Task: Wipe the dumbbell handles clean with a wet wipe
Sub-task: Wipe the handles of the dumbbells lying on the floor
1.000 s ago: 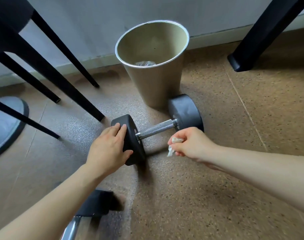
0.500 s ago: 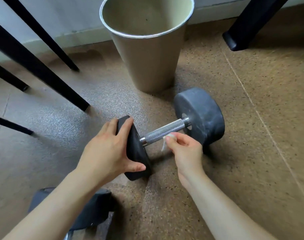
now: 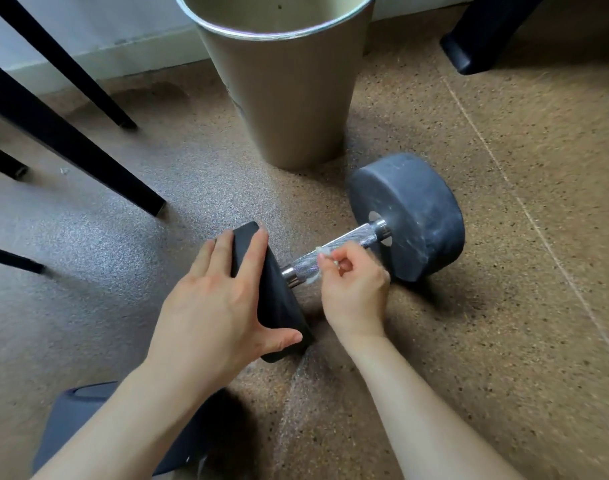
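- Head view looks down on a dumbbell (image 3: 365,233) lying on its side on the speckled floor (image 3: 503,306), close in front of a tan bin (image 3: 285,98).
- Its far weight (image 3: 420,216) sits near the right of the bin's base. Its near weight (image 3: 278,306) is under the left hand (image 3: 220,303).
- The left hand's fingers lie straight and flat on the outer face of the near weight, their tips at its top edge. The thumb stretches along the lower rim. These fingers are released and curl round nothing.
- The right hand (image 3: 355,292) comes in from the near side of the handle (image 3: 344,242). Its fingers are curled, grasping a small crumpled white wipe (image 3: 322,252) between thumb and fingertips.
- The wipe touches the knurled metal handle at the end nearer the left hand, just beside the near weight's collar.
- Beyond the right hand's fingers the rest of the handle is bare up to the far weight.
- A second dumbbell (image 3: 78,410) lies at the bottom left, partly hidden by the left forearm.
- Slanted black legs (image 3: 71,147) stand on the floor at the left, and another black leg (image 3: 483,32) stands at the upper right.
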The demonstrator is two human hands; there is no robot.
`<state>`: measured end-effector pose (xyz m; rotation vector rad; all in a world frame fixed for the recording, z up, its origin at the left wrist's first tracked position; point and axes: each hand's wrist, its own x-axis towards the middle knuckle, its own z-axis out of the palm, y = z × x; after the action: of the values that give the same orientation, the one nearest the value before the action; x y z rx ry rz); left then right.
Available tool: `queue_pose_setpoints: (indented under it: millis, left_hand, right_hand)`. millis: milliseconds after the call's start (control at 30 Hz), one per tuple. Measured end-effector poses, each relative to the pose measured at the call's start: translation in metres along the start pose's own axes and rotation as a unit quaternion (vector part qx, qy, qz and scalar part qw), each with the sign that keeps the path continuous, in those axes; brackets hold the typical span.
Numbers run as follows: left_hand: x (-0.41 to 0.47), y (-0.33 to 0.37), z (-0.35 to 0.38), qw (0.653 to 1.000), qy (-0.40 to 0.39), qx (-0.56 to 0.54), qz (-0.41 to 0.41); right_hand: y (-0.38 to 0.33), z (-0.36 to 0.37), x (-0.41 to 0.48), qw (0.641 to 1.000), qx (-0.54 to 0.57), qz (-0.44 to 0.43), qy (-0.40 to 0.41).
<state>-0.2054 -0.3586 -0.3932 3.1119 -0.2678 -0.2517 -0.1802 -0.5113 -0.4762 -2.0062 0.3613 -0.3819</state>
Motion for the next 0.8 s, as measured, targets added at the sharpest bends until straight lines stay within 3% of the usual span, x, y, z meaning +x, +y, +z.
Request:
queue_pose_setpoints:
  millis: [133,267,400,533,667,800]
  left_hand:
    - [-0.001,0.003,0.003,1.0,0.013,0.008,0.004]
    - [-0.004,0.004,0.006,1.0,0.002,0.018,-0.001]
    - [-0.007,0.006,0.006,1.0,0.005,0.019,0.001]
    - [-0.011,0.009,0.006,1.0,0.002,0.019,-0.001]
    - [-0.012,0.011,0.005,1.0,0.001,0.027,-0.004]
    - [-0.014,0.015,0.006,1.0,-0.003,0.026,-0.013]
  right_hand:
    - [-0.001,0.001,0.013,0.996,-0.071,-0.043,0.04]
    - [-0.005,-0.002,-0.006,0.976,-0.132,-0.145,-0.094]
    - [0.006,-0.012,0.024,0.989,-0.122,-0.082,-0.015]
    - [-0.004,-0.002,-0.002,0.965,-0.132,-0.173,-0.144]
    - [0.001,-0.012,0.026,0.978,-0.152,-0.129,-0.068]
    - [-0.009,-0.006,0.001,0.95,-0.201,-0.178,-0.158]
